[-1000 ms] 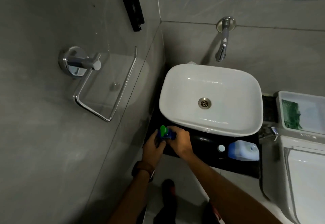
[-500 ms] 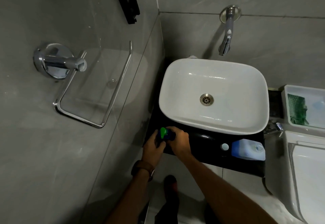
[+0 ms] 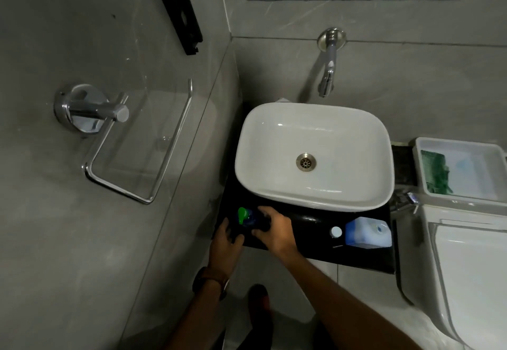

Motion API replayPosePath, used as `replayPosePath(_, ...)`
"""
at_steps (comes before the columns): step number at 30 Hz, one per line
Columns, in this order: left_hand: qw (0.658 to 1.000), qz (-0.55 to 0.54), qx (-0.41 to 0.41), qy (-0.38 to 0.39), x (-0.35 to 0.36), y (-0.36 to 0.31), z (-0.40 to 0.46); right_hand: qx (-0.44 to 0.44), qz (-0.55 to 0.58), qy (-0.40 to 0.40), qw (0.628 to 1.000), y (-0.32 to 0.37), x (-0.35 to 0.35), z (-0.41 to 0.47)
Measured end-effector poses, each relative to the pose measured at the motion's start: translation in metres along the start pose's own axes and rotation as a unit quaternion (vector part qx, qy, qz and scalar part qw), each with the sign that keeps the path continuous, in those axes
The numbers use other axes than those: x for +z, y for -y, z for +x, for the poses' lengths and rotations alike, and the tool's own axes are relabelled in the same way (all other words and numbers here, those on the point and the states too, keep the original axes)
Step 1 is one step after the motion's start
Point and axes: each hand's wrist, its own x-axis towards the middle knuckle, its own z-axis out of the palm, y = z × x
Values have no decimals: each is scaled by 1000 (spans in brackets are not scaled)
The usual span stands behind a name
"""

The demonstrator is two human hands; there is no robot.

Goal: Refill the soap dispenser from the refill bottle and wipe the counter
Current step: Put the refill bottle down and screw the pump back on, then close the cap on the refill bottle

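1. Where the black counter (image 3: 365, 260) meets the left wall, one soap dispenser (image 3: 248, 219) with a green pump stands, just near of the one white basin (image 3: 312, 154).
2. Left hand (image 3: 225, 242) curls around the dispenser's body; right hand (image 3: 274, 230) grips its top.
3. One refill bottle (image 3: 367, 233) lies at the counter's right end, one white cap (image 3: 336, 231) just left of it.
4. One tap (image 3: 327, 75) on the far wall.

We can read no words or numbers here; the blue bottle (image 3: 367, 233) shows none we can make out.
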Motion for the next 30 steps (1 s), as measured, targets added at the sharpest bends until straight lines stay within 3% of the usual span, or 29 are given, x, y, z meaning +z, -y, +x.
replayPosePath(7,997,59,-39,19,28,9,-29,38,6,-34,999,-22,-46,-31)
replayPosePath(12,991,99,-30,82,66,4,-41,2,-34,-69,997,-38,-89,-71)
replayPosePath(18,973,167,41,152,123,-24,-42,-13,-24,-210,977,-70,-138,-121)
replayPosePath(24,961,200,93,169,174,-51,-35,27,33,-305,951,-102,-191,-139)
replayPosePath(27,954,220,111,168,192,-56,-31,50,45,-320,945,-122,-209,-141)
replayPosePath(30,948,247,118,164,206,-57,-26,84,42,-279,956,-136,-222,-135)
